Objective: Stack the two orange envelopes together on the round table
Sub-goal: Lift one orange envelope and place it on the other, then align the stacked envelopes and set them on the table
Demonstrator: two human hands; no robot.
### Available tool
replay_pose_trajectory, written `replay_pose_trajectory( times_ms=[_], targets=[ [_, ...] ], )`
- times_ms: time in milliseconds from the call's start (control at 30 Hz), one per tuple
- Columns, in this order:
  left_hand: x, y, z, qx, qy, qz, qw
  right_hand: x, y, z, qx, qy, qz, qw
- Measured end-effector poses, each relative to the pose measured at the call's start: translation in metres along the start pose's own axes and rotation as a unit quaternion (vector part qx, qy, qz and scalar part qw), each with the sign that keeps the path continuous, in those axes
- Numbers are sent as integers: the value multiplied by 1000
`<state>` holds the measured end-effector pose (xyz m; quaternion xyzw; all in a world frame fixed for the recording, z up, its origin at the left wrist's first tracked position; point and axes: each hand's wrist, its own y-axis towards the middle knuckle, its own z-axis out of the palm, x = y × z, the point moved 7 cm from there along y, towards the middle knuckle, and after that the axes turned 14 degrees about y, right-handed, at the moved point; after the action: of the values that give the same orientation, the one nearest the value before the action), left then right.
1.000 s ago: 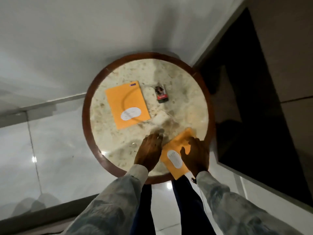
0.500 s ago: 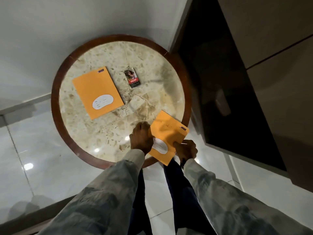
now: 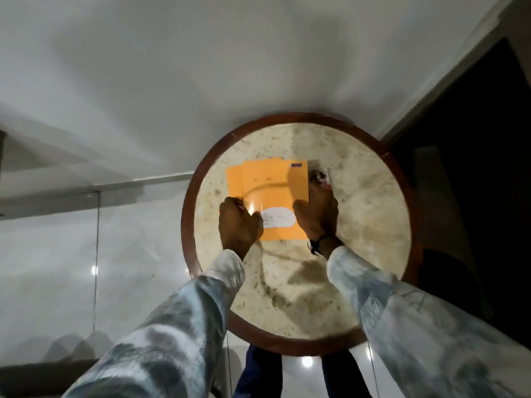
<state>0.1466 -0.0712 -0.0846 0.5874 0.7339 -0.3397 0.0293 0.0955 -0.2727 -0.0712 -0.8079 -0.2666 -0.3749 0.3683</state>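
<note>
While the lower orange envelope (image 3: 234, 179) peeks out on the left, left hand (image 3: 238, 226) pinches the top orange envelope (image 3: 273, 193) at its left edge, right hand (image 3: 319, 216) grips its right edge, mid round table (image 3: 359, 225), small blurry packet (image 3: 320, 175) beside.

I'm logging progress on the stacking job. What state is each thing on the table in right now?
Top orange envelope: flat, label side up, lying on the other envelope.
Lower orange envelope: flat underneath, only its left strip showing.
Small card: on the round table, touching the stack's right edge, blurred.
Left hand: on the stack's left edge.
Right hand: on its right edge.
</note>
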Motion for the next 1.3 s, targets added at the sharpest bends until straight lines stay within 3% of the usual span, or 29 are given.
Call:
replay_pose_trajectory(
  times_ms=[133, 267, 467, 533, 633, 733, 833, 900, 1000, 1100, 1200, 1300],
  targets=[
    [12, 30, -5, 12, 57, -24, 998, 6, 25, 49, 83, -77, 5, 994],
    [7, 34, -1, 13, 117, 19, 993, 4, 31, 61, 68, -133, 3, 989],
    [13, 50, 7, 77, -50, -104, 990, 6, 45, 61, 66, -110, 63, 990],
    [8, 51, 10, 116, -169, -69, 976, 1, 54, 57, 78, -14, 115, 990],
    [-9, 45, -2, 147, -222, 76, 961, 4, 62, 49, 86, 131, 172, 973],
    [-25, 37, -18, 91, -209, 203, 952, 34, 65, 42, 71, 184, 89, 976],
    [-26, 25, -25, -26, -198, 242, 950, 53, 39, 33, 27, 262, -31, 964],
    [-19, 15, -16, -53, -175, 240, 953, 47, 17, 32, 6, 242, -72, 967],
    [-8, 11, 3, -44, -122, 234, 964, 26, 5, 36, -3, 222, -48, 974],
    [-7, 24, 1, -49, -140, 223, 963, 33, 18, 37, 25, 200, -74, 977],
    [-1, 37, -2, -54, -136, 162, 976, 42, 33, 39, 23, 128, -89, 988],
    [9, 48, 1, -59, -68, 42, 995, 32, 48, 48, 14, 27, -55, 998]
  ],
)
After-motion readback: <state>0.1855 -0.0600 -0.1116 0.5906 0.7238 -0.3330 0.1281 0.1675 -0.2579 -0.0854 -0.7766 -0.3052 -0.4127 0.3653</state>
